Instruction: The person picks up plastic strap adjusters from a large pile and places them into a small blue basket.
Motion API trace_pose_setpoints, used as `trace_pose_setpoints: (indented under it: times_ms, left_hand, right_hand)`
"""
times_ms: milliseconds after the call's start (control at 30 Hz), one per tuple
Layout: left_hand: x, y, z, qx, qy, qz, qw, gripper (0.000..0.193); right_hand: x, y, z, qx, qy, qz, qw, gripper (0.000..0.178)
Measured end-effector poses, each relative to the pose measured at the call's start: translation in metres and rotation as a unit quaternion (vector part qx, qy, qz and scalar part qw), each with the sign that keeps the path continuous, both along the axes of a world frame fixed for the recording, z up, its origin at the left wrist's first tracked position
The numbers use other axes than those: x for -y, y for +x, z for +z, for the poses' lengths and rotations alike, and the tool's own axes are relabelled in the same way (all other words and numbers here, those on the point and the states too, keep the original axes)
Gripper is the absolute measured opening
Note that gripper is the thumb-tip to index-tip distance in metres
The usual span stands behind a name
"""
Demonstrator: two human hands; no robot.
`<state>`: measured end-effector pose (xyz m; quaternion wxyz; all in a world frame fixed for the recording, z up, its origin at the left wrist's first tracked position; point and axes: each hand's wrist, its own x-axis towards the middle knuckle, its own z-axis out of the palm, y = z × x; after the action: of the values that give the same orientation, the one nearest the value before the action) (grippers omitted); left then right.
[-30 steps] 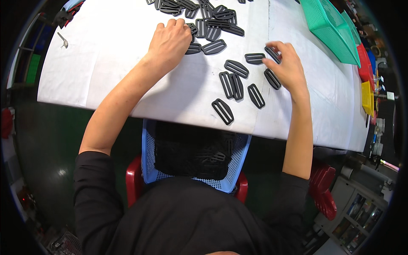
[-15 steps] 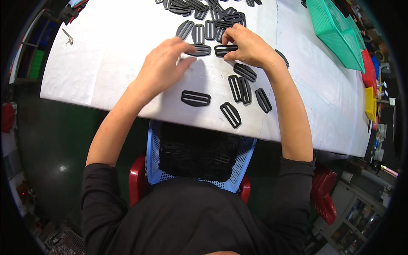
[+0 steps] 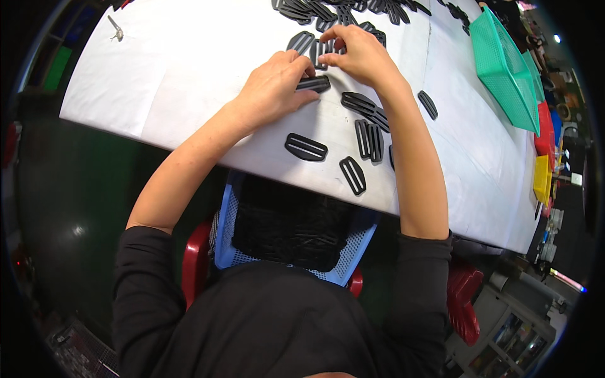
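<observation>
Black plastic slide buckles lie scattered over a white-covered table. My left hand (image 3: 277, 87) is closed on a dark slide buckle (image 3: 315, 83), with the thumb at its near edge and the fingers over its left part. Beyond it, my right hand (image 3: 356, 55) reaches over an upright-lying buckle (image 3: 319, 55), thumb and forefinger apart beside it. Two overlapping buckles (image 3: 359, 101) lie below the right wrist. Nearer the table edge are a pair side by side (image 3: 370, 140), a single buckle (image 3: 306, 147) and another one (image 3: 353, 175). My right forearm partly covers one more.
A heap of buckles (image 3: 302, 9) spreads along the far side. Green mesh baskets (image 3: 501, 72) stand at the right, beside red and yellow bins (image 3: 542, 179). A blue basket (image 3: 227, 217) full of black pieces sits below the table edge. A small metal tool (image 3: 116, 29) lies far left.
My left hand has closed on a buckle. My right hand has let go of its buckle, which now overlaps another nearer me, and has moved farther away. The view has shifted.
</observation>
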<state>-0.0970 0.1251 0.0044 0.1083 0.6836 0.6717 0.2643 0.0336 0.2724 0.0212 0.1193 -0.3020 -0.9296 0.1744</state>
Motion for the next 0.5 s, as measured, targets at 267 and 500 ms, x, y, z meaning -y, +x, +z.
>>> trace_pose_setpoints:
  times_ms: [267,500]
  left_hand:
    - [0.039,0.001,0.006,-0.063,0.036,-0.091,0.993,0.03]
    - [0.011,-0.027,0.012,0.007,0.051,0.019,0.999,0.028]
  right_hand:
    - [-0.023,-0.035,0.001,0.148,-0.093,-0.018,0.984,0.051]
    - [-0.019,-0.039,0.016,0.198,-0.129,-0.01,0.972,0.041]
